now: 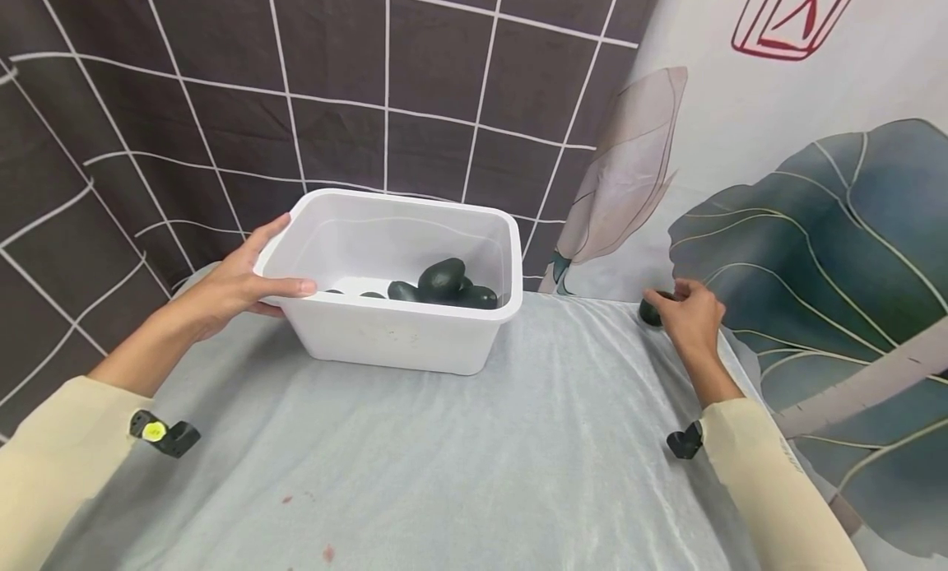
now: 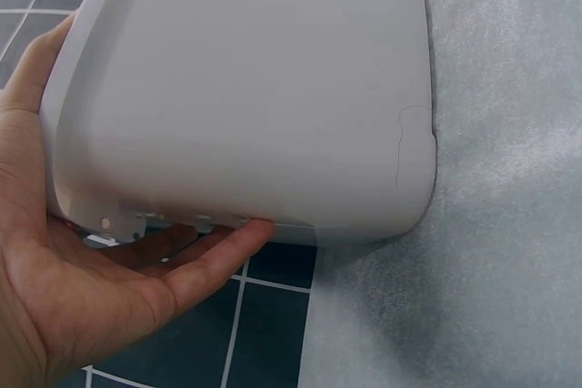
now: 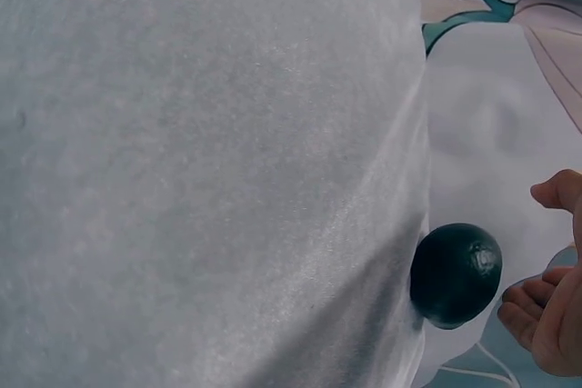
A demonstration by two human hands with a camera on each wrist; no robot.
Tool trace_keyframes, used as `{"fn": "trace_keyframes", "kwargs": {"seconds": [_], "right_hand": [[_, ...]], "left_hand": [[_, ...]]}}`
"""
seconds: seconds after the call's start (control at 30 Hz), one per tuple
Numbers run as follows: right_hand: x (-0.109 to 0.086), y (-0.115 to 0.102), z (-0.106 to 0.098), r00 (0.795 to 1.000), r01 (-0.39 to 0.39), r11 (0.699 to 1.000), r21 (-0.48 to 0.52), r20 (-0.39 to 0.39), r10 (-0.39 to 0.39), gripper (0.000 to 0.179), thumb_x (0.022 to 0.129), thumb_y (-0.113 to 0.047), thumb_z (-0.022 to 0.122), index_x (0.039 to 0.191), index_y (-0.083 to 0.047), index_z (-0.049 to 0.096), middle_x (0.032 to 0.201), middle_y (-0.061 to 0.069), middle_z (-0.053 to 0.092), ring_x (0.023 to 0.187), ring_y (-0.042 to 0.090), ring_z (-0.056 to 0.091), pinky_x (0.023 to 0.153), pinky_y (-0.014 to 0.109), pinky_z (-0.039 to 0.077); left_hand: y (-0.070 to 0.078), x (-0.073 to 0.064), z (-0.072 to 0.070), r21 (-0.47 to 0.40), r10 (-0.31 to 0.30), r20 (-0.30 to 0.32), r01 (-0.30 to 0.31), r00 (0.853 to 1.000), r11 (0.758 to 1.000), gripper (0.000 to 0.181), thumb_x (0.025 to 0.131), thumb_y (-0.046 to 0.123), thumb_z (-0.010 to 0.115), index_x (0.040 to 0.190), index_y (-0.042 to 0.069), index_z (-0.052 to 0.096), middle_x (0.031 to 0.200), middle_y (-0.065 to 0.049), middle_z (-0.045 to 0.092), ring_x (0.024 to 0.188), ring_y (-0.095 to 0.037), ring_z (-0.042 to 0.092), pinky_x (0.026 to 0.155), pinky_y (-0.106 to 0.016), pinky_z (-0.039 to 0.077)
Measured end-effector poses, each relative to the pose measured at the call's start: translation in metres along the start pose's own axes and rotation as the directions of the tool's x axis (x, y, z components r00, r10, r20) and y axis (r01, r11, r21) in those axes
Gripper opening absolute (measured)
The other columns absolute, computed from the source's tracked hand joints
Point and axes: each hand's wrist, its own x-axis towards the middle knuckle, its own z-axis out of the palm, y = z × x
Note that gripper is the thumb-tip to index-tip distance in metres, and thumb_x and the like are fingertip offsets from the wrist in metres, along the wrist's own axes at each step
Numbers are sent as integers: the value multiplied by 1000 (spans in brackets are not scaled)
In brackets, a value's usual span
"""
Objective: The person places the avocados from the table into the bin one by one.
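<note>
A white plastic tub [image 1: 392,336] stands at the back of the cloth-covered table, with several dark green avocados [image 1: 442,280] inside, mostly toward its right end. My left hand [image 1: 222,290] grips the tub's left end, thumb and fingers spread around the rim and corner; the left wrist view shows the fingers against the tub's wall [image 2: 245,97]. Far to the right, one avocado [image 3: 456,274] rests on the cloth near the table's back edge. Right beside it is my right hand [image 1: 692,312], thumb and fingers apart, and a gap separates them from the avocado in the right wrist view.
Pale grey-blue cloth [image 1: 415,464] covers the table, wrinkled at the right. A dark curtain with white grid lines [image 1: 437,77] hangs behind the tub. A leaf-patterned hanging [image 1: 800,225] borders the right side, close to the right hand.
</note>
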Motion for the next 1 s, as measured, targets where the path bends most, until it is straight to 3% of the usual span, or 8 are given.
{"fn": "trace_keyframes", "kwargs": {"seconds": [0.47,1.0], "right_hand": [[-2,3,2,1000,2,1000,0,7,-2,79,106,-43,75,168,1,51,165,29,58,164,46,34,135,63,33],[0,12,-2,1000,-23,1000,-18,5,23,82,106,-45,73,168,3,49,168,29,54,163,48,32,132,66,34]], "left_hand": [[1,1,1,-4,3,1,-3,1000,1000,121,102,23,80,183,35,-10,186,-26,18,158,-48,38,106,-71,59],[1,-1,0,2,1,-3,-1,1000,1000,121,101,24,80,183,35,-9,185,-27,21,155,-44,41,100,-58,62]]}}
